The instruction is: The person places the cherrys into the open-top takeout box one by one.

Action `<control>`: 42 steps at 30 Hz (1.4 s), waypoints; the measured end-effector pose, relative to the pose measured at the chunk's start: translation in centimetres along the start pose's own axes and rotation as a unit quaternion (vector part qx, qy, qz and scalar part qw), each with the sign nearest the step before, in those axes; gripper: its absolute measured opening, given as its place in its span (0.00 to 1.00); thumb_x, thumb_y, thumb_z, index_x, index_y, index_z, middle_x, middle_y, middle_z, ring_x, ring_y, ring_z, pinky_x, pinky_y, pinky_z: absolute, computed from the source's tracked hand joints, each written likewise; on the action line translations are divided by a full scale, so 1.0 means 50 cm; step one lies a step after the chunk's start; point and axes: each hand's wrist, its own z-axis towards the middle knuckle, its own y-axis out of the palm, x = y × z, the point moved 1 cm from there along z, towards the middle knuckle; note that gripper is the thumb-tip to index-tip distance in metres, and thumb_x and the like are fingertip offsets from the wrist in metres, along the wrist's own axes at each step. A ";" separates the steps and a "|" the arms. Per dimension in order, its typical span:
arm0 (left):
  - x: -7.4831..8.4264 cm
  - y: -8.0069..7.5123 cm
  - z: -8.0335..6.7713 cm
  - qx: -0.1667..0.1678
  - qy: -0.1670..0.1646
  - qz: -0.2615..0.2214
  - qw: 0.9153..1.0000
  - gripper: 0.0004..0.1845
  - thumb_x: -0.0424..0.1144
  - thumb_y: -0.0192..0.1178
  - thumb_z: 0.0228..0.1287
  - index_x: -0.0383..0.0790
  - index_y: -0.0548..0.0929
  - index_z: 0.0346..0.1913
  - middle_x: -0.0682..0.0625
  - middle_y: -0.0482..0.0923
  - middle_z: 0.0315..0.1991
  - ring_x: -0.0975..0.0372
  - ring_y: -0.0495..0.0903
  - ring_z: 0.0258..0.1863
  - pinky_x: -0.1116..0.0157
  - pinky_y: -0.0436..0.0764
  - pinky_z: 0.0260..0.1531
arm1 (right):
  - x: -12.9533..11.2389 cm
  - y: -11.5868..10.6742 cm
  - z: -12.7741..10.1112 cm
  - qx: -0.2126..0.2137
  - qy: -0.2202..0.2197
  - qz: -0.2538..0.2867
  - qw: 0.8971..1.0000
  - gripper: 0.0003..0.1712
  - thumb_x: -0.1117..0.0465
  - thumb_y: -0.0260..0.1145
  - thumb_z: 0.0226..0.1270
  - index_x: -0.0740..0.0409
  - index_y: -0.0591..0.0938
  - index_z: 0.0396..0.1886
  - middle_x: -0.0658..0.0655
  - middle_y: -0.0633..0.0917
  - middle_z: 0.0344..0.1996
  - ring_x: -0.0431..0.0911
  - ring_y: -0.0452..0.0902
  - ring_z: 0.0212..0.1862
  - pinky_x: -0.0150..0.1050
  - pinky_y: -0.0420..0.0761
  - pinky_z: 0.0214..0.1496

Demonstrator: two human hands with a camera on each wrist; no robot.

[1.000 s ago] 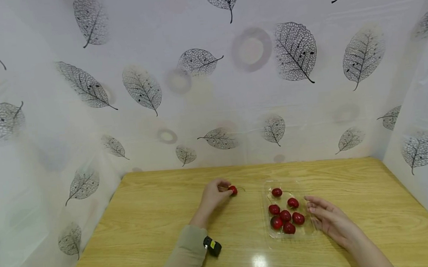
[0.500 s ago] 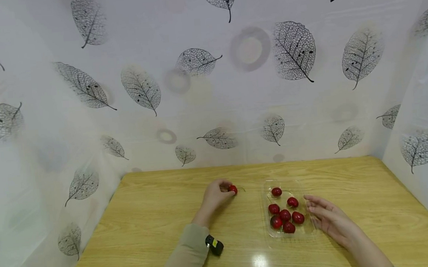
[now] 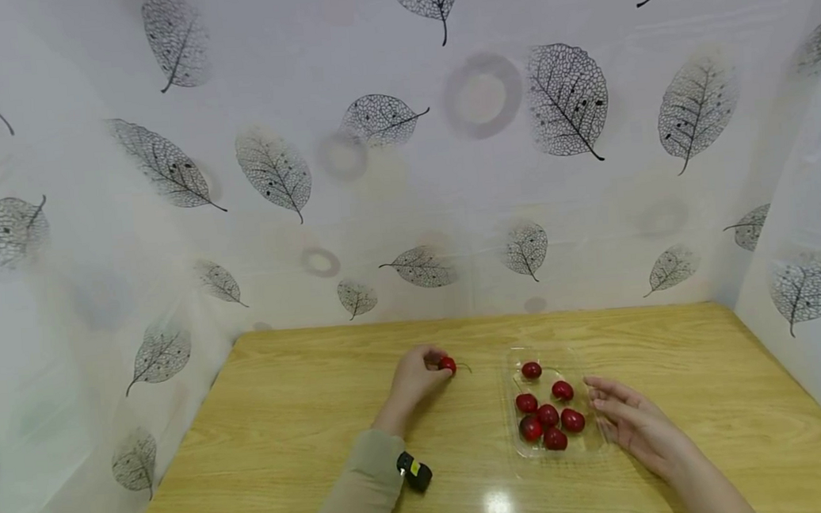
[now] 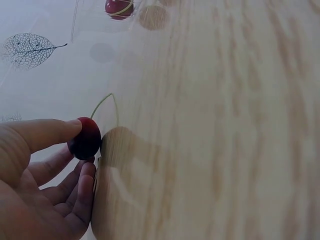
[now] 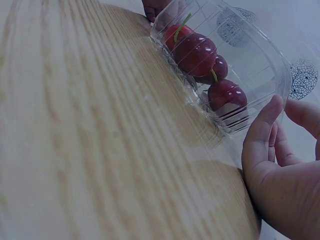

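A dark red cherry (image 3: 447, 364) with a thin curved stem is pinched between the thumb and fingertips of my left hand (image 3: 413, 379). In the left wrist view this cherry (image 4: 86, 142) is close over the wooden table, its stem bending toward the wood. To the right stands a clear plastic box (image 3: 586, 444) with several red cherries (image 3: 547, 415) inside. My right hand (image 3: 640, 427) holds the right side of the box. Seen from the right wrist, thumb (image 5: 262, 125) and fingers stand on either side of the clear wall (image 5: 265, 52).
The light wooden table (image 3: 286, 424) ends at a pale sheet (image 3: 407, 209) printed with leaves, which also rises at both sides. A black device with a yellow mark (image 3: 414, 472) sits at my left sleeve (image 3: 365, 482).
My left wrist and forearm have shifted slightly to the right, while the cherry stays almost where it was. The right hand and the box look unmoved.
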 end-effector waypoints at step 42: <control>0.024 0.009 -0.033 0.008 -0.019 -0.047 0.999 0.14 0.33 0.73 0.66 0.38 0.86 0.53 0.43 0.87 0.48 0.56 0.84 0.44 0.55 0.86 0.48 | 0.003 -0.003 -0.001 0.000 -0.004 0.002 1.000 0.27 0.68 0.48 0.86 0.34 0.85 0.60 0.38 0.84 0.53 0.32 0.81 0.54 0.27 0.83 0.58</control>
